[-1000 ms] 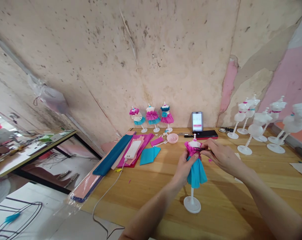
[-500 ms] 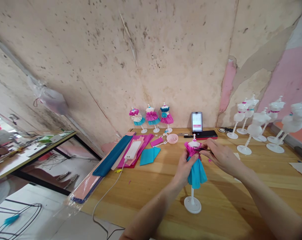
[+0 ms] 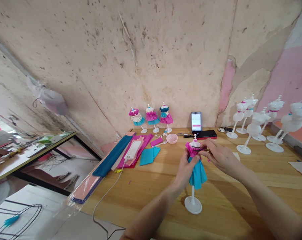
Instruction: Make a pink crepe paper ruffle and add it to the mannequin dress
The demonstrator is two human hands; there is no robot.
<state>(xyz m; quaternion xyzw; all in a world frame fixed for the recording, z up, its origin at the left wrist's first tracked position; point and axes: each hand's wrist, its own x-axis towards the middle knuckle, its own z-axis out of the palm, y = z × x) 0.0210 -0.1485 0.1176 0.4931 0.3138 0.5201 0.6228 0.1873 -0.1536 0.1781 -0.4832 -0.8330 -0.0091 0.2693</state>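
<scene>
A miniature dress form stands upright on its white round base, dressed in a magenta crepe-paper bodice and a turquoise skirt. My left hand is closed around its waist, with the thumb across the front. My right hand pinches thin dark tweezers, whose tips touch the top of the magenta bodice. The fingers partly hide the tweezers and the right side of the bodice.
Three dressed forms stand by the wall, several bare white forms at the right. A pink bowl, a propped phone and a black case sit behind. Coloured paper sheets and a cabled white power bank lie left.
The dress form has shifted very slightly to the right within my left hand's grip. My right hand and the tweezers stay at the bodice's top edge.
</scene>
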